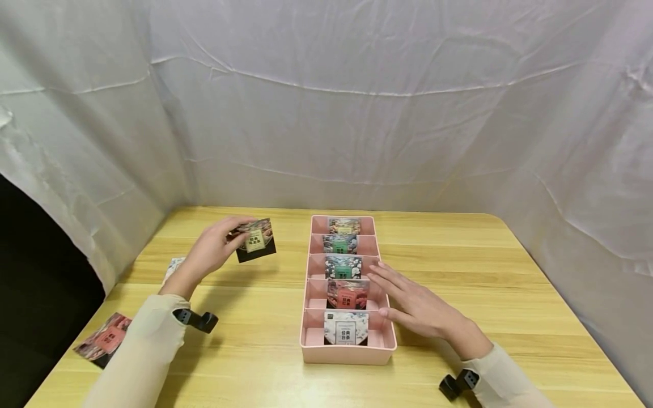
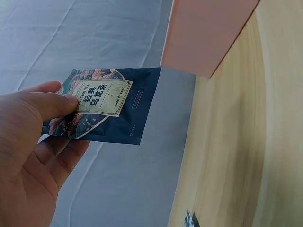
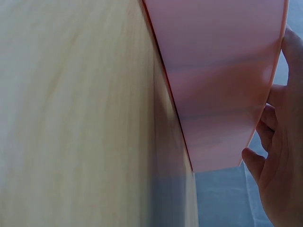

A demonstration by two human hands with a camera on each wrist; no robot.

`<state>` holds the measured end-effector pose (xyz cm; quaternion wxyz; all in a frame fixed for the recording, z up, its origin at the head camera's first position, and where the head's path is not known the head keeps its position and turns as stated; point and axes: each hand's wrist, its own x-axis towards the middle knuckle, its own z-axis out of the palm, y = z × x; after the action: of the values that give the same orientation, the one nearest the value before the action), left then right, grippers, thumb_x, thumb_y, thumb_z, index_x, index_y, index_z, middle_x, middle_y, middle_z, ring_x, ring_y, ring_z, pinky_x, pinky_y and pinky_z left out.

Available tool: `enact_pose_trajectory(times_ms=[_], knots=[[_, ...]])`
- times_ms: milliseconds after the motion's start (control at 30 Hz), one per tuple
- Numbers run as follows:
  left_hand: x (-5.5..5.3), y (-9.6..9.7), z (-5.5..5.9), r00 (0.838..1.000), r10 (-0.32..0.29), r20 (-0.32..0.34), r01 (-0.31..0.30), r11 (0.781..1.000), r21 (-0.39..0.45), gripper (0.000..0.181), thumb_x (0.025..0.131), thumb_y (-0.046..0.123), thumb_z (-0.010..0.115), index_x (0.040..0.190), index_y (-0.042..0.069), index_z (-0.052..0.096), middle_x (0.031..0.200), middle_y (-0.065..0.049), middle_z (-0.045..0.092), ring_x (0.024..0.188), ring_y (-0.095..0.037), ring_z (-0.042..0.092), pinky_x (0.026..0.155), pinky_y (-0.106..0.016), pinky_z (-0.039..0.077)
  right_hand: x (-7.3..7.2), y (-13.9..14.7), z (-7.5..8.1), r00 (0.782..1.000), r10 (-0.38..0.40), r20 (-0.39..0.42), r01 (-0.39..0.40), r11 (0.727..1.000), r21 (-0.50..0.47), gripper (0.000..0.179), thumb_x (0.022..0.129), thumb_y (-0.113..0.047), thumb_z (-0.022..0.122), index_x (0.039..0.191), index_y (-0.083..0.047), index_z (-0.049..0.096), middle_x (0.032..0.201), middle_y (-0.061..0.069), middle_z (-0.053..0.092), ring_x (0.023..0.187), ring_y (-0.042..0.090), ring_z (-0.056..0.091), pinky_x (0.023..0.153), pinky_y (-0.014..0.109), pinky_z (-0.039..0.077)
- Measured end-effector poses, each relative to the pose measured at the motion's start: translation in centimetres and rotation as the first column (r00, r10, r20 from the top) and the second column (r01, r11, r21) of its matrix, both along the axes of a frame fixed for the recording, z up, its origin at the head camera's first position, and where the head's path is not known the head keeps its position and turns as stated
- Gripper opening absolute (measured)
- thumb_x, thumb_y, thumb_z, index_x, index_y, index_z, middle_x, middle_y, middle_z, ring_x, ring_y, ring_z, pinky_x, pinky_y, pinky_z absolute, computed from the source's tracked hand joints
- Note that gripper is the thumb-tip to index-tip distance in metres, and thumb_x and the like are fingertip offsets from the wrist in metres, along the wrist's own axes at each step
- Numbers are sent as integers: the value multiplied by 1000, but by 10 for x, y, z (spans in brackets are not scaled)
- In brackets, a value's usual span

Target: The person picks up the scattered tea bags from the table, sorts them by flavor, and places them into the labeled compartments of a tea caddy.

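Note:
My left hand [image 1: 214,245] pinches an oolong tea sachet [image 1: 256,241] by its edge, held above the table left of a pink divided box [image 1: 348,355]. In the left wrist view the sachet [image 2: 111,106] shows a dark end and a cream label, with the thumb on its printed face. My right hand [image 1: 418,303] lies along the box's right side, fingers extended, fingertips at the rim. Each compartment holds a tea sachet: a white one [image 1: 346,328] nearest me, then a red one [image 1: 347,294], two with green labels [image 1: 343,267], and a yellow-labelled one [image 1: 344,226] farthest.
A loose red tea sachet [image 1: 106,339] lies at the table's left edge. Beyond it a white sachet [image 1: 173,265] is partly hidden by my left forearm. Pale cloth [image 1: 326,130] hangs behind the wooden table [image 1: 459,243] and at both sides.

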<state>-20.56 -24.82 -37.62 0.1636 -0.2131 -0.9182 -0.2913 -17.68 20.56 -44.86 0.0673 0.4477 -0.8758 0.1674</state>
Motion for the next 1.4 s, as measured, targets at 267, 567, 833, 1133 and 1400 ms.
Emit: enact_pose_trajectory(times_ms=[267, 567, 833, 1133, 1400], knots=[[-15, 17, 6, 997, -18, 81, 13, 998, 66, 38, 99, 18, 60, 137, 14, 57, 128, -14, 59, 101, -29, 61, 82, -47, 54, 0, 0, 0, 1000, -1, 0, 1, 1000, 2, 68, 99, -41, 52, 156, -14, 26, 161, 9, 20, 146, 29, 20, 108, 56, 33], [-31, 35, 13, 986, -23, 163, 3, 992, 123, 41, 99, 24, 60, 140, 18, 55, 130, -12, 57, 106, -29, 58, 85, -48, 50, 0, -1, 0, 1000, -2, -3, 2, 1000, 4, 68, 99, -41, 52, 156, -13, 27, 161, 8, 20, 146, 28, 20, 108, 56, 33], [-47, 51, 20, 983, -32, 179, 7, 990, 141, 38, 99, 23, 60, 137, 19, 57, 122, -10, 62, 96, -25, 59, 75, -40, 51, 0, -1, 2, 1000, 5, 16, -5, 1000, 6, 69, 99, -39, 53, 156, -13, 25, 162, 9, 17, 147, 28, 17, 110, 55, 31], [-66, 70, 27, 984, -65, 167, 43, 990, 134, 37, 99, 20, 60, 136, 17, 58, 113, -8, 64, 84, -23, 58, 67, -36, 48, 1, 0, 1, 1000, 13, 8, -13, 1000, 10, 69, 100, -39, 53, 156, -12, 25, 162, 11, 17, 147, 30, 19, 109, 56, 31], [-83, 87, 27, 980, -89, 177, 63, 987, 146, 38, 99, 19, 60, 137, 17, 57, 115, -7, 64, 86, -20, 59, 68, -36, 49, 2, -1, 1, 1000, 6, 19, -6, 1000, 14, 69, 100, -40, 53, 156, -12, 24, 162, 10, 16, 147, 29, 17, 110, 56, 31]])
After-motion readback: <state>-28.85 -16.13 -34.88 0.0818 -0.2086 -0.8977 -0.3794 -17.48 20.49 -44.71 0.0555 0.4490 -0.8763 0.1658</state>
